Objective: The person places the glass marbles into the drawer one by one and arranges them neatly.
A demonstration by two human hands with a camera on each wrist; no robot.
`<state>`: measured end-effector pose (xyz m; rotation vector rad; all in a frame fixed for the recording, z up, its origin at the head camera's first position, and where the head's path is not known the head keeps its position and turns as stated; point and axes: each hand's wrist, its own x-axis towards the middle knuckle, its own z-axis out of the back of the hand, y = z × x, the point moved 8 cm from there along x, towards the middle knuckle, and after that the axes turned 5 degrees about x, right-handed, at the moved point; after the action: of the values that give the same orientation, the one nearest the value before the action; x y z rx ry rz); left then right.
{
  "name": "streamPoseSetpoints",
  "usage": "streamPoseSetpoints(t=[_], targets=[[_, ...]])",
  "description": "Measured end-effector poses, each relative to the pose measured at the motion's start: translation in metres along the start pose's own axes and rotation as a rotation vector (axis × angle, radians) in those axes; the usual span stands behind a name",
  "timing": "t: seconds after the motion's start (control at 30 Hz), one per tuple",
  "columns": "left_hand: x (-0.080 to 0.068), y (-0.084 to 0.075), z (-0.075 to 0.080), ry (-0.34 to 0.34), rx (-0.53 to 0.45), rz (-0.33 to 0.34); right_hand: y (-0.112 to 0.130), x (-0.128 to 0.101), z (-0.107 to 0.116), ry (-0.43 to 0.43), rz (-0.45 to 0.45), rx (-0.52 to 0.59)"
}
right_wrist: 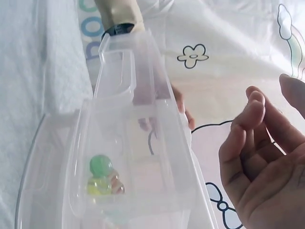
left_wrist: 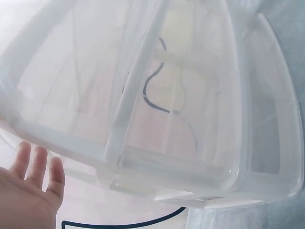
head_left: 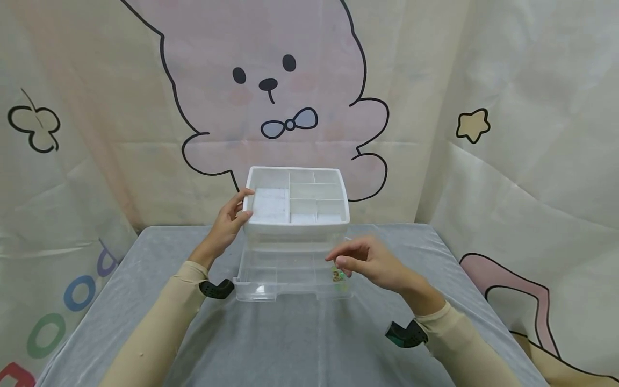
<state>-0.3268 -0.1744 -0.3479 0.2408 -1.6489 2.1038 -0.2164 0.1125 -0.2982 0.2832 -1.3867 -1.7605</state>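
A white divided tray (head_left: 271,207) is tilted toward me at the top of a clear plastic storage box (head_left: 295,290). My left hand (head_left: 224,228) holds the tray's left edge, with the thumb on its near side. In the left wrist view, the fingers (left_wrist: 37,164) lie along the translucent plastic edge. My right hand (head_left: 374,263) hovers by the box's right side, fingers loosely bent and holding nothing. Small round beads or balls, green (right_wrist: 100,166), yellow (right_wrist: 99,186) and brownish, show through the clear plastic in the right wrist view.
A grey cloth (head_left: 290,338) covers the table under the box. Behind it hangs a backdrop (head_left: 309,150) printed with a pink cartoon animal, and printed sheets close in both sides. A dark wrist device (head_left: 217,289) sits on each sleeve.
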Motion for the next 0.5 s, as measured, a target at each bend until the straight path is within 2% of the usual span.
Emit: streamPoseSetpoints(t=[0.2, 0.5], targets=[[0.000, 0.000, 0.000, 0.006, 0.003, -0.005, 0.004, -0.003, -0.014, 0.086, 0.017, 0.140], [0.000, -0.001, 0.001, 0.008, 0.014, -0.005, 0.001, -0.005, -0.030, 0.137, -0.024, 0.205]])
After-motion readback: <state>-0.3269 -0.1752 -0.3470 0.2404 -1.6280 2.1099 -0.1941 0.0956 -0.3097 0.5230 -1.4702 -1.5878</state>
